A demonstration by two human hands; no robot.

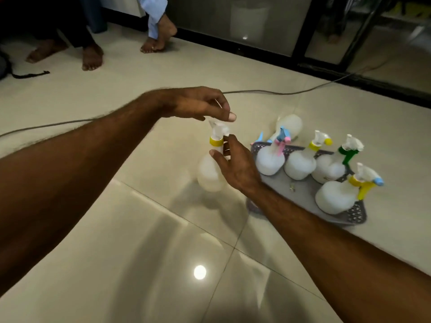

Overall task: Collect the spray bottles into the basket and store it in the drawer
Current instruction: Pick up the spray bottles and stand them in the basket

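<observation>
The spray bottle w/ the yellow collar stands upright on the floor, just beside the basket's left edge, outside it. Looks like thin translucent plastic, prob. empty or near-empty, so light and easy to tip. The body is smooth and rounded and may slip; the neck under the collar or the trigger head is the better place to take hold.

Left hand hovers just above the clear trigger head, fingers curled loosely, thumb pointing down; can't tell if it touches the top. Right hand is half open, fingers at the neck and shoulder of the bottle, not yet closed round it.

The basket is grey, low-walled, w/ a perforated rim. Four bottles stand in it, approx. a row of three along the far side and one near the right corner. A sixth bottle lies on its side on the floor just beyond the basket's far edge, still to collect.

Floor is glossy cream tile, reflective, likely slick; bottles could slide if nudged. A cable runs across the floor behind the hands. Bare feet of other people at the far left. Dark-framed glass doors along the back wall. No drawer in view.
</observation>
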